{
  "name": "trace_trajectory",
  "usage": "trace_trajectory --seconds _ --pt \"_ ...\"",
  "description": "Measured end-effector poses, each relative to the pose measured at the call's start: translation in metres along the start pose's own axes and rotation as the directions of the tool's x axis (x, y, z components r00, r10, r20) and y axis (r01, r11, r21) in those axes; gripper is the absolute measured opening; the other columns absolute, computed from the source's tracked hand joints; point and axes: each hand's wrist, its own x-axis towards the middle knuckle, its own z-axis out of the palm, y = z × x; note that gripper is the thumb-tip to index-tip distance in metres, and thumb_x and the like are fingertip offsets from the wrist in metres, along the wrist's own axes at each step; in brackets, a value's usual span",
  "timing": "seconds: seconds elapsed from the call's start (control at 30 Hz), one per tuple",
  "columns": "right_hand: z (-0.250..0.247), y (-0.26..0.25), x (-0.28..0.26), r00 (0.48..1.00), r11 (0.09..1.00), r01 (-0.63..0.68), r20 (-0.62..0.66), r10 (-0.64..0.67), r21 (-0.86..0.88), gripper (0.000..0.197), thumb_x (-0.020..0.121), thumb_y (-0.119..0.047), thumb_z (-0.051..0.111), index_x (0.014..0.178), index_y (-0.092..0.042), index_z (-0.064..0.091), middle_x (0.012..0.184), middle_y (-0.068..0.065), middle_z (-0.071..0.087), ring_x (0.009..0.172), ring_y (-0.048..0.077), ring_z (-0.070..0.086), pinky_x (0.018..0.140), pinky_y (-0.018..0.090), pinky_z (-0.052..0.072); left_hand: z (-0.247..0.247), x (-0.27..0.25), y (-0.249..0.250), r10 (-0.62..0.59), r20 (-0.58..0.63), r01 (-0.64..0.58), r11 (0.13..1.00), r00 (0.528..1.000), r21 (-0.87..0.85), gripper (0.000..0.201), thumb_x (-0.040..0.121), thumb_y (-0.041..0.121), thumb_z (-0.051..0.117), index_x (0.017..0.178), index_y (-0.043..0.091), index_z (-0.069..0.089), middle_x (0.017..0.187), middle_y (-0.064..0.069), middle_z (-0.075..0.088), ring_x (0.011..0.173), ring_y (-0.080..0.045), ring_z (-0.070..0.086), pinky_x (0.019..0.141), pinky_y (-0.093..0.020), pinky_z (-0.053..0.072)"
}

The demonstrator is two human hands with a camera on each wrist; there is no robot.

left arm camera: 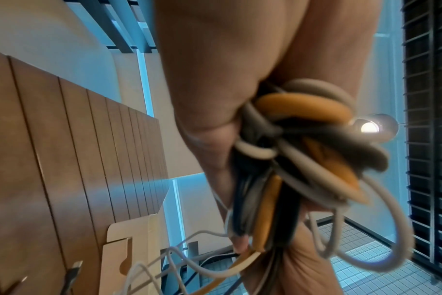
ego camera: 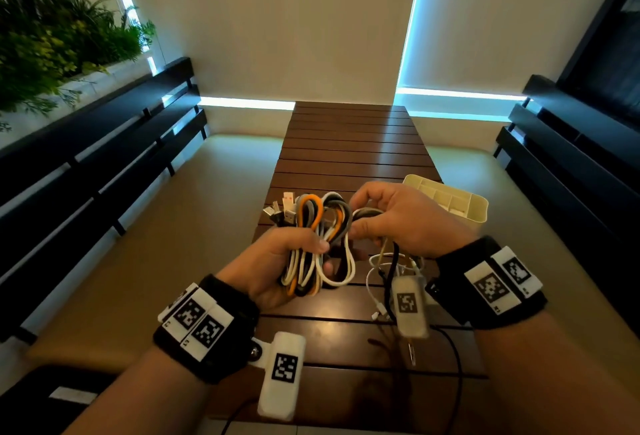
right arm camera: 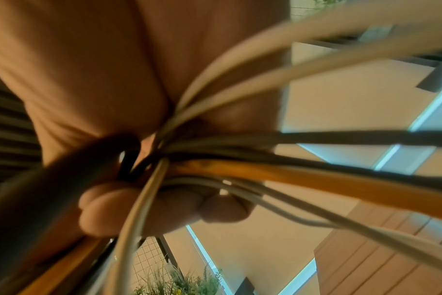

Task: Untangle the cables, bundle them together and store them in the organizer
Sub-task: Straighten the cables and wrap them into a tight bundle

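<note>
Cables: a folded bundle of white, orange, grey and black rubber-sheathed cables (ego camera: 317, 247) held above the near half of a brown slatted wooden desk (ego camera: 349, 143), between both hands. The left hand (ego camera: 277, 261) is curled round the lower middle of the bundle, thumb pressed across the front strands; the left wrist view shows the looped ends of the bundle (left arm camera: 303, 151) bulging out of the fist beside the palm (left arm camera: 215, 79). The right hand (ego camera: 398, 216) pinches the upper right loops with thumb and curled fingers; in the right wrist view the fingertips (right arm camera: 144, 209) close over a fan of strands, the orange cable (right arm camera: 278, 175) running across the middle, though the picture is blurred. Several plug ends, among them silver USB connectors (ego camera: 277, 211), stick out at the upper left of the bundle. Below the right hand, loose thin white and black cable ends (ego camera: 381, 282) trail down onto the desk. Just beyond the right hand, at the right edge of the desk, stands a cream plastic rectangular organizer (ego camera: 464, 204) divided into compartments; the compartments that show hold nothing visible, the nearest part being hidden by the hand. Farther off, dark slatted benches (ego camera: 104, 157) flank the desk, and green plants (ego camera: 52, 36) stand at the far left.
</note>
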Motion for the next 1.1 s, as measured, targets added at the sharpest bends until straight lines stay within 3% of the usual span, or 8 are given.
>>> trace_trajectory --seconds 0.23,0.27,0.37,0.5,0.6,0.67,0.8,1.1 --pt "0.001 0.001 0.005 1.000 0.997 -0.020 -0.011 0.019 -0.072 0.039 0.065 -0.032 0.088 0.092 -0.026 0.061 0.085 0.001 0.075 0.080 0.021 0.072 0.081 0.044 0.059 -0.002 -0.002 -0.008 -0.037 0.063 0.040 0.999 0.997 -0.036 0.042 0.070 0.004 0.065 0.111 -0.001 0.067 0.102 -0.024 0.066 0.056 -0.015 0.065 0.058 -0.022 0.056" --pt "0.002 0.002 0.005 0.999 0.994 -0.022 -0.038 0.018 -0.105 0.040 0.063 -0.036 0.088 0.091 -0.029 0.060 0.085 0.001 0.074 0.080 0.017 0.071 0.080 0.042 0.058 -0.003 0.000 -0.010 -0.025 0.034 0.026 0.998 0.999 -0.053 0.040 0.068 0.003 0.065 0.108 -0.002 0.067 0.100 -0.023 0.065 0.055 -0.015 0.064 0.057 -0.022 0.056" --pt "0.005 -0.001 0.003 0.986 0.963 -0.011 -0.164 -0.035 -0.270 0.040 0.068 -0.036 0.088 0.091 -0.033 0.055 0.093 -0.014 0.060 0.082 -0.006 0.056 0.070 0.011 0.043 -0.002 0.003 -0.014 -0.005 -0.064 0.000 0.998 0.998 -0.069 0.044 0.067 0.004 0.066 0.110 -0.004 0.062 0.093 -0.021 0.055 0.055 -0.017 0.060 0.052 -0.023 0.051" --pt "0.007 -0.005 0.004 0.984 0.924 -0.041 -0.175 -0.028 -0.379 0.041 0.073 -0.035 0.085 0.094 -0.040 0.051 0.099 -0.017 0.053 0.095 0.006 0.053 0.076 0.020 0.042 -0.001 0.007 -0.016 0.019 -0.187 -0.041 0.992 0.982 -0.116 0.034 0.076 0.002 0.058 0.109 -0.002 0.063 0.087 -0.013 0.063 0.061 -0.017 0.057 0.050 -0.023 0.048" --pt "0.016 -0.003 0.001 0.980 0.923 -0.200 -0.070 0.187 -0.329 0.027 0.080 -0.047 0.076 0.093 -0.029 0.060 0.086 -0.006 0.069 0.079 0.009 0.064 0.069 0.027 0.054 -0.005 0.010 -0.014 0.023 -0.218 -0.061 0.984 0.976 -0.169 0.051 0.071 0.003 0.064 0.122 -0.001 0.057 0.093 -0.012 0.059 0.069 -0.017 0.054 0.055 -0.025 0.049" --pt "0.025 -0.003 -0.002 0.971 0.955 -0.239 -0.031 0.237 -0.175 0.015 0.091 -0.035 0.067 0.092 -0.020 0.065 0.080 0.000 0.073 0.070 0.010 0.068 0.069 0.029 0.059 -0.005 0.011 -0.012 0.039 -0.215 -0.077 0.982 0.976 -0.172 0.049 0.074 0.003 0.062 0.122 -0.002 0.059 0.092 -0.011 0.062 0.068 -0.017 0.055 0.059 -0.026 0.049" --pt "0.030 -0.009 -0.003 0.966 0.968 -0.224 -0.103 0.235 0.115 0.019 0.096 -0.009 0.051 0.092 -0.010 0.070 0.082 0.010 0.075 0.069 0.020 0.069 0.063 0.033 0.059 -0.005 0.011 -0.011 0.085 -0.243 -0.111 0.989 0.966 -0.097 0.043 0.069 0.006 0.066 0.111 -0.002 0.067 0.096 -0.017 0.059 0.077 -0.025 0.057 0.073 -0.036 0.045" --pt "0.030 -0.020 -0.013 0.985 0.977 -0.066 -0.142 0.096 0.202 0.026 0.099 -0.010 0.048 0.096 -0.018 0.073 0.086 0.007 0.075 0.077 0.019 0.073 0.066 0.036 0.059 -0.006 0.009 -0.003 0.190 -0.180 -0.187 0.982 0.965 0.032 0.046 0.075 0.008 0.060 0.119 -0.004 0.063 0.097 -0.018 0.063 0.074 -0.025 0.062 0.071 -0.038 0.052"
